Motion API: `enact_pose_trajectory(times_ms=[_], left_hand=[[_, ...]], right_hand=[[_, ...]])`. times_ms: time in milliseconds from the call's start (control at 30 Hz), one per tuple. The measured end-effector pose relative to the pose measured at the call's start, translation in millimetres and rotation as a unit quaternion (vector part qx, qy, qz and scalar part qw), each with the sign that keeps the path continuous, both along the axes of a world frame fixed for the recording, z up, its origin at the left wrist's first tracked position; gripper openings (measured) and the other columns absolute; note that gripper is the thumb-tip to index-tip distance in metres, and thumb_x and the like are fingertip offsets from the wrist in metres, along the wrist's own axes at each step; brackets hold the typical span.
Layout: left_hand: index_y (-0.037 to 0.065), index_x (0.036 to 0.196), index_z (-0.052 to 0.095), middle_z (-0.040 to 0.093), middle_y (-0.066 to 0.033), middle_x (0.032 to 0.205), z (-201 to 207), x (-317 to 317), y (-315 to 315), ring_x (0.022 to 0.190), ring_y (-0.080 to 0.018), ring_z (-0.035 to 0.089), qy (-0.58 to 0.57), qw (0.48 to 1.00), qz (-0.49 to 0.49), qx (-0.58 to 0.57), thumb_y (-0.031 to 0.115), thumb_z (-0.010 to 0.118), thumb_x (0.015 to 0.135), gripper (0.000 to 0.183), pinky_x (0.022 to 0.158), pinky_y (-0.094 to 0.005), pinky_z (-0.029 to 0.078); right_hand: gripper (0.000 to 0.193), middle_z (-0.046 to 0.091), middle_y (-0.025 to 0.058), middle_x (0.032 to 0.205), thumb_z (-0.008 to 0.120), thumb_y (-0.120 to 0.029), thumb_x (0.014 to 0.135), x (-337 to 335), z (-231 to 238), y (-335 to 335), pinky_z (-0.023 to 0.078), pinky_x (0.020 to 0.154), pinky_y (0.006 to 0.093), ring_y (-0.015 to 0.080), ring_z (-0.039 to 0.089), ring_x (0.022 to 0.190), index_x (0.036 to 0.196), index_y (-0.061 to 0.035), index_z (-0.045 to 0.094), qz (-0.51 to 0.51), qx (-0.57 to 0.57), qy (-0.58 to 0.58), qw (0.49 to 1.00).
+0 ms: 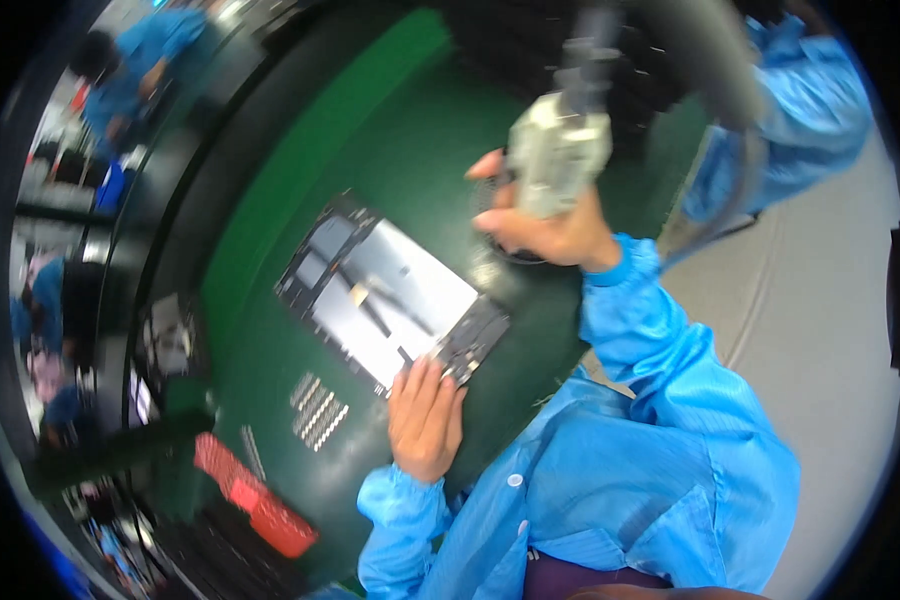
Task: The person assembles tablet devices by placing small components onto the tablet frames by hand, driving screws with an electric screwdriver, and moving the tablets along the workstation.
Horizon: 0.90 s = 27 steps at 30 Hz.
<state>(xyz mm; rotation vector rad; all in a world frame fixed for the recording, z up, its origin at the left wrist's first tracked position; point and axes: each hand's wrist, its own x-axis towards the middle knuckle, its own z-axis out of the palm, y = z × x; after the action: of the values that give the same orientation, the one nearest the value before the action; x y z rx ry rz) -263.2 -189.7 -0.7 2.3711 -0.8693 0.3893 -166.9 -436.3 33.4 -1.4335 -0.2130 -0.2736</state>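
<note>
An opened tablet (pixel 440 270) lies slanted on a green work mat (pixel 400 170), its silvery-white inner plate and dark circuit parts exposed. My left hand (pixel 426 420) rests flat with its fingertips on the tablet's near edge, holding nothing. Up and to the right, my right hand (pixel 555 232) is closed around a pale, blocky corded tool (pixel 560 160), which hides part of the palm. The tool's tip is out of sight, and its upper end is blurred. Behind those fingers shows part of a round black object (pixel 486 200). A dark strip with a tan patch (pixel 360 296) lies across the plate.
Rows of small metallic parts (pixel 320 412) lie left of my left hand. Beyond them are a red packet (pixel 260 510) and a thin strip (pixel 253 452). A thick grey hose (pixel 745 160) curves down at the right. Another person's blue sleeve (pixel 810 110) is at upper right.
</note>
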Motion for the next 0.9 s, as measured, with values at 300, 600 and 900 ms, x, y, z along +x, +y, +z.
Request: enact_pose_trajectory(times_ms=[300,600,900], left_hand=[[-0.005,0.098,0.06,0.059,-0.017,0.107,-13,18,-6,0.108,-0.0315,0.053,-0.015,0.998,-0.022,-0.049,0.002,0.064,0.071,0.029,0.094,-0.043,0.041],[-0.009,0.101,0.056,0.056,-0.0196,0.103,-14,19,2,0.102,-0.0339,0.053,-0.006,0.993,-0.069,-0.095,0.001,0.057,0.068,0.034,0.091,-0.0436,0.041],[-0.007,0.101,0.057,0.056,-0.0178,0.101,-16,16,0,0.1,-0.031,0.054,-0.021,0.993,-0.058,-0.1,0.003,0.056,0.07,0.033,0.09,-0.0417,0.042]], right_hand=[[0.039,0.054,0.0026,0.058,0.063,0.001,0.076,-8,33,117,0.042,0.045,0.0234,0.0092,0.052,0.048,0.11,0.0032,0.045,0.147,0.006,-0.026,0.989],[0.039,0.053,0.0015,0.056,0.067,0.003,0.071,2,17,168,0.041,0.044,0.023,0.0087,0.052,0.049,0.106,0.0023,0.049,0.226,-0.002,0.03,0.974],[0.033,0.053,0.0011,0.059,0.067,0.003,0.072,-3,14,167,0.042,0.047,0.023,0.0092,0.052,0.051,0.101,0.0014,0.05,0.227,-0.021,0.045,0.973]])
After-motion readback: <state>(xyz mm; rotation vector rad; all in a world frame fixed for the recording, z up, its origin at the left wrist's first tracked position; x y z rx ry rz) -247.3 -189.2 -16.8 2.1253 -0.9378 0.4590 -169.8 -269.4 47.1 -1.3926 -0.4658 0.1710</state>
